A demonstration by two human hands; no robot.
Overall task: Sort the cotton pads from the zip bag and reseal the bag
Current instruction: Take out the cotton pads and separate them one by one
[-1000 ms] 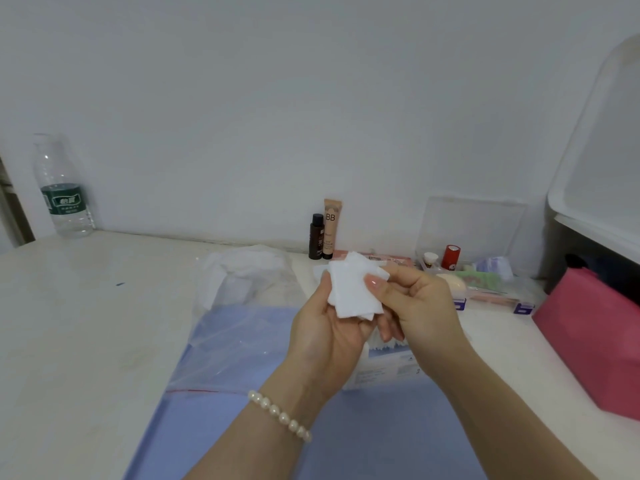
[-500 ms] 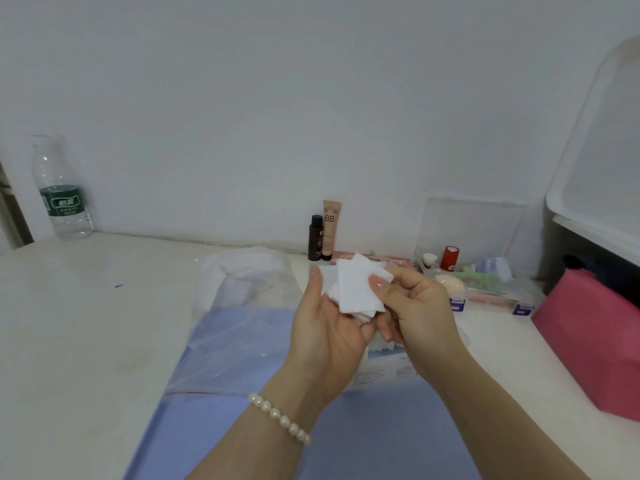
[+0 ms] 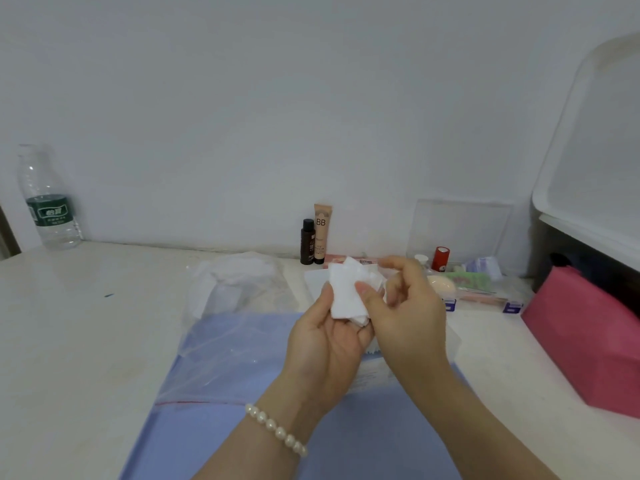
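Fanning out above the blue mat (image 3: 346, 452), a small stack of cotton pads (image 3: 348, 294) is being cradled in the left hand (image 3: 325, 344), fingers curled behind so the squares are being kept together. The top pad is being pinched by the right hand (image 3: 408, 306), thumb pressed on its face, probably so it can be peeled off. The zip bag (image 3: 225, 344) is being left lying unsealed just beside, its red strip nearest the person.

There are two hands (image 3: 329, 341), one zip bag (image 3: 228, 344), one water bottle (image 3: 48, 199), two cosmetic tubes (image 3: 320, 233) and one pearl bracelet (image 3: 277, 429).
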